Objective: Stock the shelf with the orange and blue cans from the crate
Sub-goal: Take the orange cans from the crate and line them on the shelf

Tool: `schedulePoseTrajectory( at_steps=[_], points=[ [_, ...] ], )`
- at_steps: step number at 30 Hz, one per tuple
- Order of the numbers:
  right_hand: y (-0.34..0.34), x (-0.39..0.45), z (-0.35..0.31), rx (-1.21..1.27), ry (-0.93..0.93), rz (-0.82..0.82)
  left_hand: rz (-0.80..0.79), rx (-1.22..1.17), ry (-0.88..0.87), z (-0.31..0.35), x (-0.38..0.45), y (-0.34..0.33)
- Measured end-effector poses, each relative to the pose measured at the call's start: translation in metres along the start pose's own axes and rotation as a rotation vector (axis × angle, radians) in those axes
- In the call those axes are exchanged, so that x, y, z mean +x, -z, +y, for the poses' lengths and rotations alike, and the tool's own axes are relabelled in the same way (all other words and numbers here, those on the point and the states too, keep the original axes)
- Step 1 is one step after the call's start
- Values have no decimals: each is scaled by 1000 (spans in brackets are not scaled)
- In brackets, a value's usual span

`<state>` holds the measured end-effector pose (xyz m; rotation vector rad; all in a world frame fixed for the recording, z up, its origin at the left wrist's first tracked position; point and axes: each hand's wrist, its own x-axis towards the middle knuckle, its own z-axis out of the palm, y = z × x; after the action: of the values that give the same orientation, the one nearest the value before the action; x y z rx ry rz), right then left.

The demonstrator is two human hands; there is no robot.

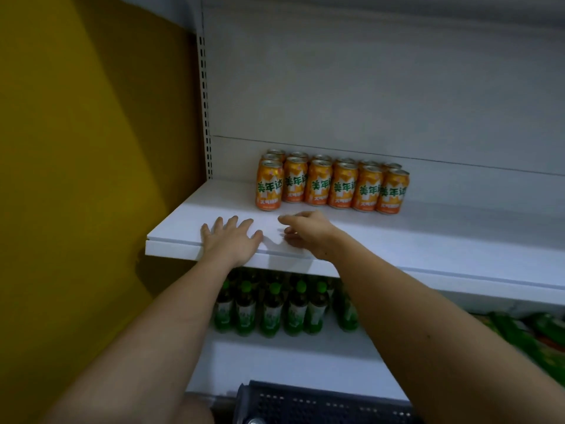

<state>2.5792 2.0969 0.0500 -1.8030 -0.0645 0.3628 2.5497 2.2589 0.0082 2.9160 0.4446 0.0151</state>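
At the bottom edge, nearest the camera, sits the dark perforated crate (pixel 321 405); a pale rounded object shows at its lower rim, too cut off to identify. Above it, a lower shelf carries a row of green-capped bottles (pixel 272 307) with green labels, their print blurred, and green packets (pixel 526 335) to the right. Both forearms extend up to the front lip of the white shelf (pixel 428 240). The left hand (pixel 234 240) lies flat on the shelf, fingers spread and straight, holding nothing. The right hand (pixel 305 232) hovers just beside it, fingers loosely curled and empty. Further back on the same shelf stand the orange cans (pixel 331 185), upright and touching, six across in at least two rows. Each can carries green characters outlined in white reading 美年达, with smaller illegible text below
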Motion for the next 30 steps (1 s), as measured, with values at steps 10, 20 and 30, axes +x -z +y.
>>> schedulePoseTrajectory(
  at_steps=[10, 20, 30],
  points=[
    [22, -88, 22, -666, 169, -66, 29, -687, 55, 66, -74, 21],
    [29, -128, 97, -689, 170, -111, -170, -810, 126, 75, -129, -62],
    [33, -117, 247, -619, -117, -172, -411, -824, 312, 80, -161, -210]
  ],
)
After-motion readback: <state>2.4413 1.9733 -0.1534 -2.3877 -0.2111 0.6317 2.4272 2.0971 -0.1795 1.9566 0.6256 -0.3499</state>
